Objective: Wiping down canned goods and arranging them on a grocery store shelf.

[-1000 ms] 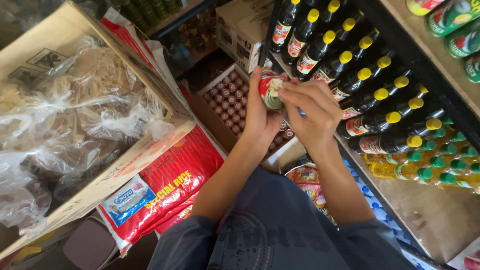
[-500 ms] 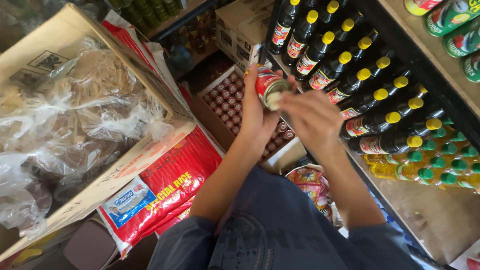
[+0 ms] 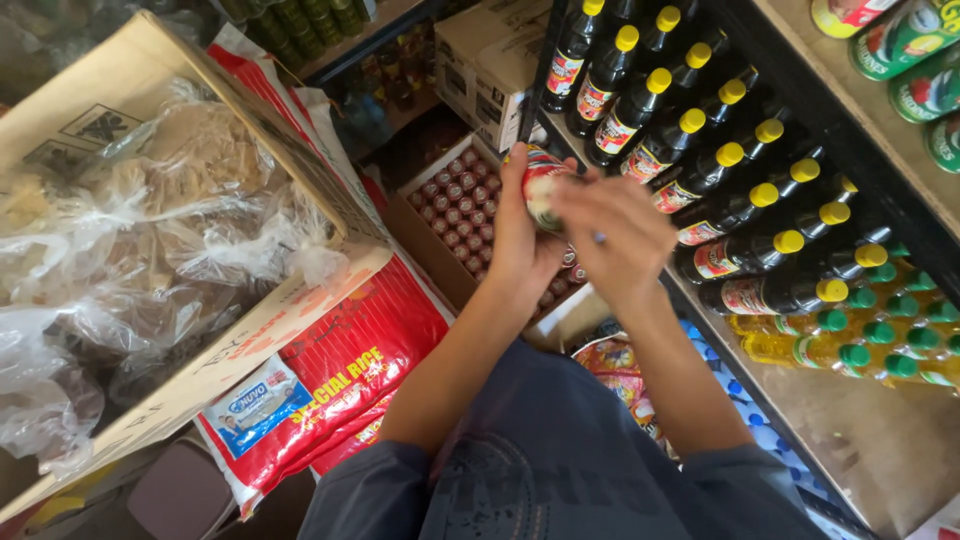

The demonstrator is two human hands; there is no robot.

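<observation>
Left hand (image 3: 520,240) still gripping small red-labelled round can (image 3: 541,188), now tilted end-up. Right hand (image 3: 612,232), fingers loosely curled, slid off it toward 3 o'clock, blurry.

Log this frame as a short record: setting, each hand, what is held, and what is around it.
setting: shop aisle seen from above, shelf on the right
left hand: wrapped around a small can with a red label
right hand: blurred, over the can's end, a thin blue object at the fingers; contact cannot be told
shelf stock: dark bottles with yellow caps, yellow bottles with green caps below
below the hands: open carton of cans
left side: cardboard box of clear bags, red sack under it
</observation>
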